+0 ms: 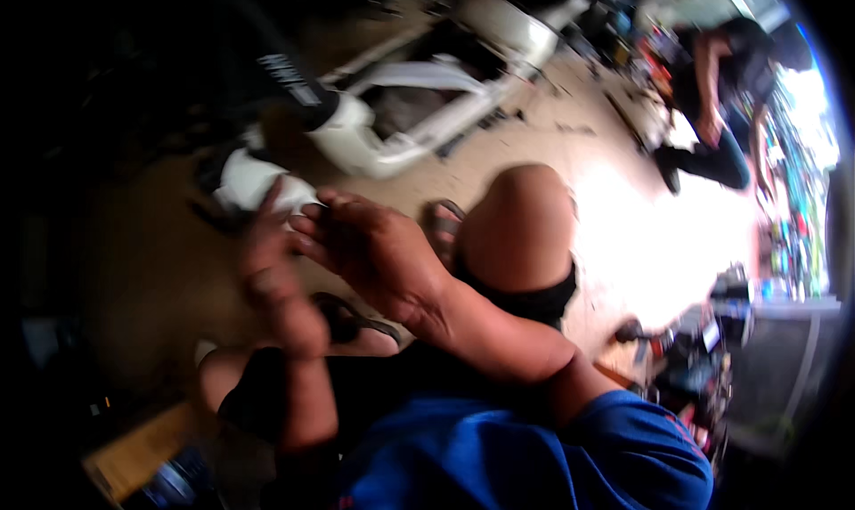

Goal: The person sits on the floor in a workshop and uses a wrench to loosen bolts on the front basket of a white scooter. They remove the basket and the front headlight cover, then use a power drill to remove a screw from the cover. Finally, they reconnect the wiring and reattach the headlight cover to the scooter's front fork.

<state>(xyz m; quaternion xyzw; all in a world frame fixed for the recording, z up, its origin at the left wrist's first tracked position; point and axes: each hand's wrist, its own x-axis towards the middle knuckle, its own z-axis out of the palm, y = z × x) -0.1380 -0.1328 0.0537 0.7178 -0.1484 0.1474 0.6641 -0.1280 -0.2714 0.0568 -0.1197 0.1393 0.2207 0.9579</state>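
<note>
Seemingly mid-job at a white part [248, 182], just left of a larger white frame [352, 143], with left hand [271, 256] blurred, loosely extended, and right hand [385, 244] half-curled. Cannot tell of any grip, finished step or remaining work.

From here I get white glare on the floor [637, 243] right of the fingers [346, 204], deep shadow leftward, the left hand [270, 256] motion-blurred, and outer edges bowed.
</note>
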